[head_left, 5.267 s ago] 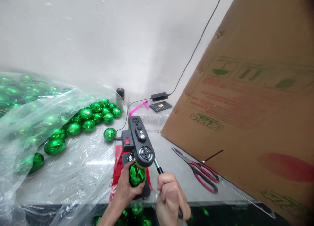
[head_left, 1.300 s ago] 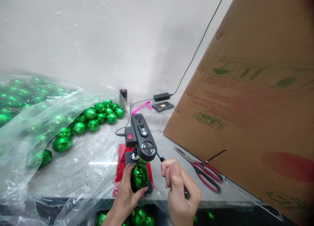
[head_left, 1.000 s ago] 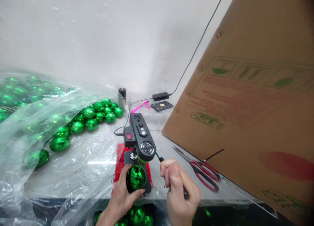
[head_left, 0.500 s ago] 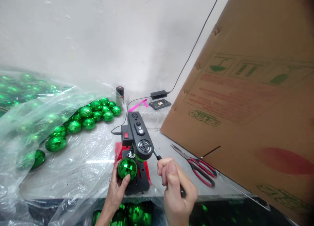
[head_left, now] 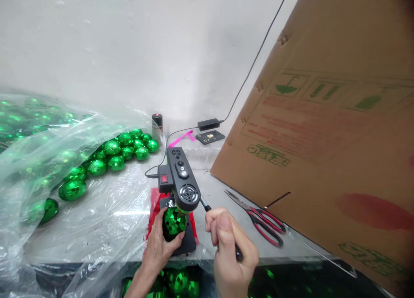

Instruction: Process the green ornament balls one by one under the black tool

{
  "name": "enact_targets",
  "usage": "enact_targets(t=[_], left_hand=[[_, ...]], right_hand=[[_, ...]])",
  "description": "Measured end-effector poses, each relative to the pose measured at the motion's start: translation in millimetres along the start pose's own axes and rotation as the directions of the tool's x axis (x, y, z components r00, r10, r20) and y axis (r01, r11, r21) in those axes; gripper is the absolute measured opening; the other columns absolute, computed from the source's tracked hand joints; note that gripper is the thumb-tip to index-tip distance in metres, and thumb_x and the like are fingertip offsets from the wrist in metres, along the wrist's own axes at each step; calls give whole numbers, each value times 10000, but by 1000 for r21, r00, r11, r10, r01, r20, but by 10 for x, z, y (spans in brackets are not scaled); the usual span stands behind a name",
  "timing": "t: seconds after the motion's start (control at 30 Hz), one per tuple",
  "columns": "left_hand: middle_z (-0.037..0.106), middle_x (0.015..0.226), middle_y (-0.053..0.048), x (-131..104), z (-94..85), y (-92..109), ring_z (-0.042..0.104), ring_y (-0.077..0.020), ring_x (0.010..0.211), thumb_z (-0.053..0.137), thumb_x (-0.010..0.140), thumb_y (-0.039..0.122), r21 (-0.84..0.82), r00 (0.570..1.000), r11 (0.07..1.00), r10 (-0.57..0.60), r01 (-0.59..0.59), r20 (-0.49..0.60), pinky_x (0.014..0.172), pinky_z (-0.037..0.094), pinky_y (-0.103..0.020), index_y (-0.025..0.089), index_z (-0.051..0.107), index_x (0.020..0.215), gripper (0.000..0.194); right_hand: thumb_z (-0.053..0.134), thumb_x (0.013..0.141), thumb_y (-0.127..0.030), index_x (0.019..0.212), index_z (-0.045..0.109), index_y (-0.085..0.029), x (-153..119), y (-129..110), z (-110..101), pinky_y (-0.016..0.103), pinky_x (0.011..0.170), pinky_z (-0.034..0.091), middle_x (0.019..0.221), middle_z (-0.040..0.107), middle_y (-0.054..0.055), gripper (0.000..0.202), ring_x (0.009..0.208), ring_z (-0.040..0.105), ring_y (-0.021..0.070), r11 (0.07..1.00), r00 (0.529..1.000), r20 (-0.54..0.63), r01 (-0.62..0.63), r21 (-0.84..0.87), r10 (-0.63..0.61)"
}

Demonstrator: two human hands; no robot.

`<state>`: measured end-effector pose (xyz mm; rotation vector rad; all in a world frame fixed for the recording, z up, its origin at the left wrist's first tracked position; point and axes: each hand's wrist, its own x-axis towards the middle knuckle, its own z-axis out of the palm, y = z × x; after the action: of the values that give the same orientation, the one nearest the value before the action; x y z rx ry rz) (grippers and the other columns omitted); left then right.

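A shiny green faceted ball (head_left: 175, 221) is held by my left hand (head_left: 161, 242), with the thumb at its lower right and the fingers along its left side. The ball sits against the lower front of a black bench machine (head_left: 183, 175), above the machine's base plate. My right hand (head_left: 231, 250) is closed round the black handle of a lever (head_left: 206, 205) on the machine's right side. A red sheet (head_left: 154, 209) lies under the base. The contact between ball and machine is partly hidden by the machine's head.
Several green balls (head_left: 116, 163) lie at the left, partly under clear plastic (head_left: 97, 220). Red-and-black scissors (head_left: 263, 220) rest right of my right hand, beside a large cardboard box (head_left: 310, 130). A phone-like black object (head_left: 210, 137) and power adapter (head_left: 208, 124) are behind. More balls (head_left: 178, 281) sit below the table edge.
My left hand has moved the ball slightly to the right, closer under the machine's head. My right hand stays on the lever handle with little change.
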<state>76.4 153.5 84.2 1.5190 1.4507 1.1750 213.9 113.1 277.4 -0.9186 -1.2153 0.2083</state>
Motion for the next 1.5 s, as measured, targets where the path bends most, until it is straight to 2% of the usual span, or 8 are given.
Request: enact_targets(t=[0.17,0.27,0.4,0.67,0.9,1.1,1.27,1.5], left_hand=[[758,1401,-204,-17,-85,17,741,-448,1310,834,753,439,19,997,997,68,-68,27,1155,586,-676,197,617,1434,755],[753,1401,-183,-3,-56,70,728,-435,1329,828,756,390,20,993,994,104,-106,63,1173,571,-671,213,624,1440,735],[731,1388,-192,37,44,86,698,-443,1348,830,728,425,14,995,998,53,-55,81,1196,539,-692,189,620,1429,769],[707,1445,-190,35,138,-110,604,-494,1455,876,639,408,10,997,1000,6,-7,83,1257,458,-730,195,635,1420,845],[713,1447,-177,26,172,-150,598,-485,1459,882,640,359,16,996,998,58,-59,67,1261,469,-704,201,631,1432,845],[713,1449,-179,14,169,-147,611,-481,1454,869,670,364,34,996,997,74,-76,56,1257,479,-714,197,632,1450,831],[723,1439,-184,11,183,-143,653,-467,1412,865,694,342,65,990,989,128,-132,57,1241,500,-712,193,625,1460,817],[723,1438,-192,3,217,-172,675,-449,1387,860,719,310,88,979,976,195,-199,56,1209,539,-692,188,612,1463,793]], right_hand=[[455,1161,-168,719,468,-222,-30,14,-4,238,550,411,647,467,-34,445,593,517,102,1000,1000,8,10,5,-10],[453,1161,-175,704,467,-222,-24,18,1,245,546,414,636,464,-29,460,592,523,109,1000,1000,0,13,6,-13],[457,1161,-166,715,465,-221,-16,33,2,237,545,416,644,474,-30,450,594,527,102,1000,1000,4,13,-1,-13],[460,1144,-136,719,493,-216,-78,80,-6,249,545,414,648,489,-26,434,588,527,108,999,999,-19,31,13,-30],[463,1103,-58,745,500,-216,-341,302,1,272,553,400,626,471,-35,393,586,541,119,995,989,-111,101,24,-98],[460,1092,-51,745,504,-213,-478,455,-11,277,557,401,619,459,-35,386,600,561,124,992,987,-117,120,46,-114],[473,1104,-79,710,484,-211,-440,404,42,268,543,390,596,436,-42,416,580,537,118,993,980,-176,107,53,-96],[462,1120,-95,705,466,-209,-378,337,57,252,538,394,591,421,-45,431,579,530,107,994,982,-159,106,33,-100]])
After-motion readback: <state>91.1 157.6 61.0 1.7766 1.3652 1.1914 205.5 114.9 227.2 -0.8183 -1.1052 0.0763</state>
